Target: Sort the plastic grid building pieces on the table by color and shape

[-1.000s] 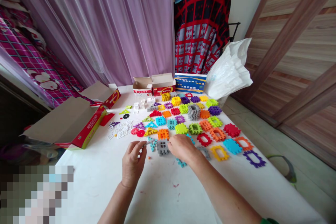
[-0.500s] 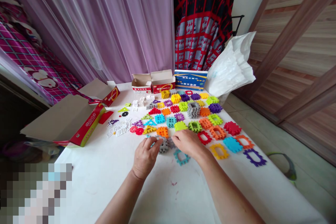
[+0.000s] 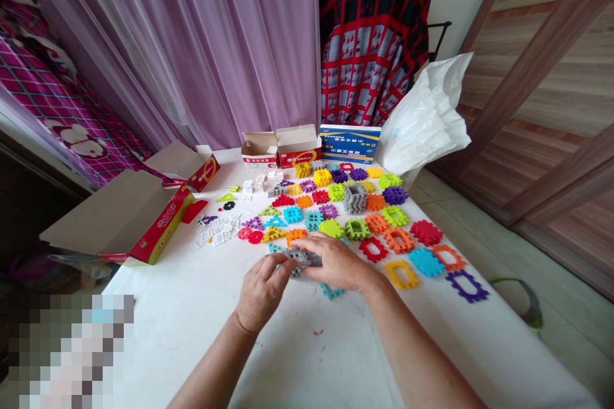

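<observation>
Near the middle of the white table, my left hand (image 3: 263, 287) pinches the left side of a grey toothed block piece (image 3: 298, 259). From the other side my right hand (image 3: 336, 262) has its thumb and fingers around the right part of the grey pieces, partly hiding them. A teal frame piece (image 3: 332, 292) lies just under my right hand. Beyond my hands are an orange block (image 3: 296, 236), a lime block (image 3: 330, 228) and a teal block (image 3: 313, 221). A tall grey stack (image 3: 355, 199) stands farther back.
Open red boxes stand at the left (image 3: 165, 223) and back (image 3: 298, 156), beside a blue box (image 3: 350, 144). White pieces (image 3: 220, 230) lie at the left. A white bag (image 3: 422, 118) is at the back right. A purple frame (image 3: 467, 286) lies near the right edge.
My right hand has moved slightly down and its fingers now reach over the grey pieces, covering more of the teal frame. The grey piece between my hands shows more clearly.
</observation>
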Demonstrator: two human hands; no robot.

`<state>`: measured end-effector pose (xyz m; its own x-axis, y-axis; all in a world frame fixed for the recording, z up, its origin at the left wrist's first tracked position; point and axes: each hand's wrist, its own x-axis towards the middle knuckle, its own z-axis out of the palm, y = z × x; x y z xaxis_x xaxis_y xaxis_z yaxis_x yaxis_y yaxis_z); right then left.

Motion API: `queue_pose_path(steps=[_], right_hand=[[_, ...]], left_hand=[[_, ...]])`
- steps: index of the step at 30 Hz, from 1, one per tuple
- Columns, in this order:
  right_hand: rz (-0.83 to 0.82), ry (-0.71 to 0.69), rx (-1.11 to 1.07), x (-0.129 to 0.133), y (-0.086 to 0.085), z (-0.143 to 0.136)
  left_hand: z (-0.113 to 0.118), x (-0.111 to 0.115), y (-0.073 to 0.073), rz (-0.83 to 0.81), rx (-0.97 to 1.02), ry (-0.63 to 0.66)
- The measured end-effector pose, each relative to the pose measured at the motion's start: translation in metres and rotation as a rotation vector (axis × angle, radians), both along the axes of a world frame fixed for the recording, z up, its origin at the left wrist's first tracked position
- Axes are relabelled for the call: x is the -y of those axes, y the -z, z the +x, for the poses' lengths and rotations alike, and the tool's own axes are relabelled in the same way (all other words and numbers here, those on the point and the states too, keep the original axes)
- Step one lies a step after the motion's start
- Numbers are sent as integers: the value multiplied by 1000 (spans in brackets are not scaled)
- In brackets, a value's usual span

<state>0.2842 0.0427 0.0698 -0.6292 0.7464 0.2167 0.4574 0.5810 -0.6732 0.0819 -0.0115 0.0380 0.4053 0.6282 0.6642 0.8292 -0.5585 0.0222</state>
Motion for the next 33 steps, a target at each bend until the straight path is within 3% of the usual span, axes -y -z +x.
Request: queue_pose_path(steps=[6, 9, 12, 15, 20, 33], right_hand=[[-22, -32, -54, 1, -1, -7], [-14, 20, -43, 0, 1, -9], [4, 149, 27, -2, 5, -8], [41, 185, 121, -4, 11, -8], [92, 136, 178, -3, 18, -12], [127, 74, 195, -4, 23, -14]], left_hand=[[-4, 5, 1, -2, 57, 32], [-8, 4, 6, -23, 109, 29], [-18, 0, 15, -38, 194, -85], [-35, -2, 25, -112, 232, -222], [-52, 0, 30, -244, 90, -130], [-56, -4, 31, -432, -92, -75]])
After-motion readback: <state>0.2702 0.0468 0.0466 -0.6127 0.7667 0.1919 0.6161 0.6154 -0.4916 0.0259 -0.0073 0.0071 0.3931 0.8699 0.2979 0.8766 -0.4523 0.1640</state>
